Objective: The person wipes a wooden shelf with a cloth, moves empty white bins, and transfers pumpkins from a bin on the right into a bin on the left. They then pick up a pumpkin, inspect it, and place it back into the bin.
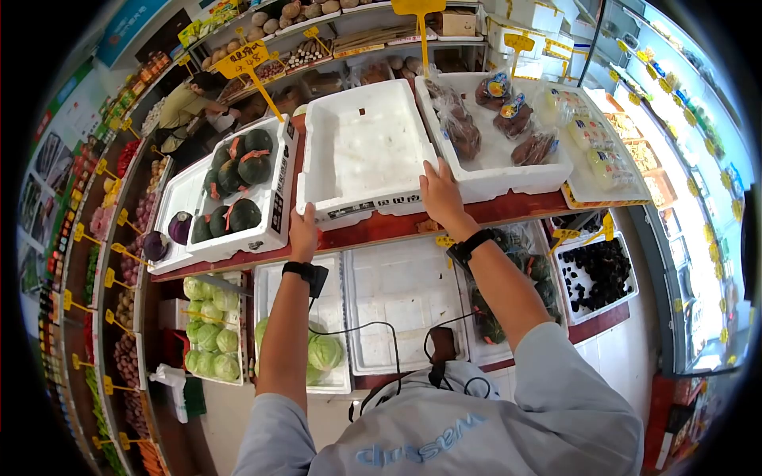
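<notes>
A white foam box (361, 143) with nothing in it sits on the red upper shelf, tilted slightly, with dark printed characters on its front. My left hand (302, 232) grips its front left corner. On the right side, my right hand (441, 190) holds the front right edge, where it meets the neighbouring box. To the left stands a foam box of dark green pumpkins (255, 169). The foam box (516, 181) on the right carries dark produce in plastic bags (514, 119). Parts of my fingers are hidden by the box's rim.
Below are crates of cabbages (210, 337), a bare white crate (409, 305) and a tray of black fungus-like pieces (597, 274). Yellow price signs (246, 59) stick up behind the boxes. Another person (186, 107) bends at the shelves on the left.
</notes>
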A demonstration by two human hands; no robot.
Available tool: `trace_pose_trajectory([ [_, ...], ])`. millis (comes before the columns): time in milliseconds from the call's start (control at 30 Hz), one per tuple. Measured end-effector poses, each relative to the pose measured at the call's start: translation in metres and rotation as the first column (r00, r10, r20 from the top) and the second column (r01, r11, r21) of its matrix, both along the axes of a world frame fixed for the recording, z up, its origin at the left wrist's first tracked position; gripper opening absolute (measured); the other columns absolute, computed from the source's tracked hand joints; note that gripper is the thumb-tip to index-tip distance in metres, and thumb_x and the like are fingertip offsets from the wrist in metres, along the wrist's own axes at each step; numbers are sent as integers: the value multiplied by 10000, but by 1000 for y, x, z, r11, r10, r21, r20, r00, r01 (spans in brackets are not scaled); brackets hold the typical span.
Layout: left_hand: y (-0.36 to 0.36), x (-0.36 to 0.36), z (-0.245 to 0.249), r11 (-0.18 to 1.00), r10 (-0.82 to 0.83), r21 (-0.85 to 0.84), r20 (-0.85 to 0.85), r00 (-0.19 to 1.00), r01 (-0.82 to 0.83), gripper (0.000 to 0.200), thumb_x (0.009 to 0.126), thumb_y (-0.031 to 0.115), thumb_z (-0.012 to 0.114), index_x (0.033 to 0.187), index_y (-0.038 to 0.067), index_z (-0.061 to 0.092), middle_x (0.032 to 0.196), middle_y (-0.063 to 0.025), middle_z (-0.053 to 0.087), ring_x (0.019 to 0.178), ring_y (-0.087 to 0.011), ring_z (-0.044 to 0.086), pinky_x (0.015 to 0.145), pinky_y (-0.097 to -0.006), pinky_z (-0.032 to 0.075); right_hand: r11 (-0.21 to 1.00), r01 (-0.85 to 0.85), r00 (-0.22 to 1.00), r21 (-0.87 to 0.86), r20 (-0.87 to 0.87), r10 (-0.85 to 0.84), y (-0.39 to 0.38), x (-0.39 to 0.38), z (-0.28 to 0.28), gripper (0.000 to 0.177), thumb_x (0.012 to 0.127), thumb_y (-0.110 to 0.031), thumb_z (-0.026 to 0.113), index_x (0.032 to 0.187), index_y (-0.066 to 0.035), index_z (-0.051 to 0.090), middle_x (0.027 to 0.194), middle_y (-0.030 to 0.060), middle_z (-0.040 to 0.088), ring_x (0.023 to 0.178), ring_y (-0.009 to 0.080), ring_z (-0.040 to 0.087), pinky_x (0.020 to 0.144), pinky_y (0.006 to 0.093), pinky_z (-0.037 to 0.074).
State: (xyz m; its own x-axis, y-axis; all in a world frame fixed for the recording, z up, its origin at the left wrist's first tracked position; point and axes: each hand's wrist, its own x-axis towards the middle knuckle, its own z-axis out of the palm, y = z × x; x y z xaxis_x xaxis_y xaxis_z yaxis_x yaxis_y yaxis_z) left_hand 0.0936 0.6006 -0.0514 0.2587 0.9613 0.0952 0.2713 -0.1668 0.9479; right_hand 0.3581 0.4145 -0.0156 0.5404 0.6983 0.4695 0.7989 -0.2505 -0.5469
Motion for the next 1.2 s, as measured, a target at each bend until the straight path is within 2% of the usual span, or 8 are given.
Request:
trace_pose_trajectory([
  [33, 0, 0, 1, 1000, 4, 11, 6, 1000, -4, 319, 948, 345, 474, 1030, 38, 496, 681, -20, 485, 444, -89, 441, 348, -229, 341, 1000, -1, 1000, 1, 6, 1, 1, 0, -1, 386, 933, -231, 462, 1253, -16, 479, 1321, 281, 383, 1193, 420, 430, 968, 445, 402],
  [100, 4, -1, 4, 992, -59, -109, -24, 998, 56, 541, 931, 403, 481, 1252, -30, 440, 1127, -192, 589, 1042, -279, 561, 895, -343, 417, 999, 45, 994, 0, 98, -45, 3, -2, -2, 378, 937, -236, 455, 1248, -23, 481, 1330, 284, 374, 1161, 419, 458, 936, 449, 425],
  [433, 0, -4, 22, 960, -133, -259, -84, 988, 107, 547, 927, 418, 465, 1292, 15, 410, 997, -124, 594, 837, -191, 580, 693, -330, 489, 999, 33, 996, -44, 87, -29, -7, -1, 1, 426, 931, -251, 473, 1291, -24, 457, 1365, 292, 345, 1244, 407, 388, 1002, 426, 370],
  [567, -15, -56, 16, 933, -115, -256, 455, 883, 253, 530, 918, 453, 485, 1333, 144, 370, 1097, -49, 523, 892, -191, 574, 636, -314, 482, 936, -140, 939, 322, -257, 228, -83, -4, 8, 411, 927, -238, 500, 1257, 5, 495, 1262, 240, 516, 1208, 315, 481, 981, 361, 387],
  [767, -145, -188, 10, 868, -157, -393, 366, 917, 305, 487, 953, 425, 409, 1312, 99, 455, 1243, -66, 545, 1029, -182, 537, 864, -319, 400, 999, 7, 625, -47, -780, -41, -311, -2, -143, 296, 962, -231, 451, 935, 16, 612, 778, 61, 641, 659, 145, 592, 649, 282, 477],
  [900, -213, -253, -64, 797, -95, -574, 185, 978, 186, 404, 942, 377, 481, 1221, 89, 528, 1133, -43, 601, 950, -164, 570, 773, -303, 426, 896, 365, 664, -252, -605, -441, -438, -55, -216, 299, 877, -115, 469, 1156, -22, 519, 748, 90, 635, 699, 165, 617, 652, 298, 487],
  [1067, -272, -305, -121, 623, -90, -773, 85, 992, 122, 313, 939, 307, 477, 1157, 100, 568, 1090, -27, 611, 926, -159, 576, 776, -300, 428, 889, 264, 520, -374, -721, -457, -480, -127, -222, 408, 819, -50, 533, 1221, 1, 485, 913, 89, 607, 788, 170, 613, 701, 288, 502],
  [1200, -292, -301, -131, 515, -301, -841, 4, 953, 166, 316, 941, 300, 470, 1164, 93, 556, 1092, -44, 614, 921, -164, 578, 774, -293, 436, 852, 189, 674, -488, -567, -474, -464, -140, -232, 531, 783, -107, 598, 1285, -2, 461, 1125, 154, 592, 1017, 237, 584, 838, 326, 482],
])
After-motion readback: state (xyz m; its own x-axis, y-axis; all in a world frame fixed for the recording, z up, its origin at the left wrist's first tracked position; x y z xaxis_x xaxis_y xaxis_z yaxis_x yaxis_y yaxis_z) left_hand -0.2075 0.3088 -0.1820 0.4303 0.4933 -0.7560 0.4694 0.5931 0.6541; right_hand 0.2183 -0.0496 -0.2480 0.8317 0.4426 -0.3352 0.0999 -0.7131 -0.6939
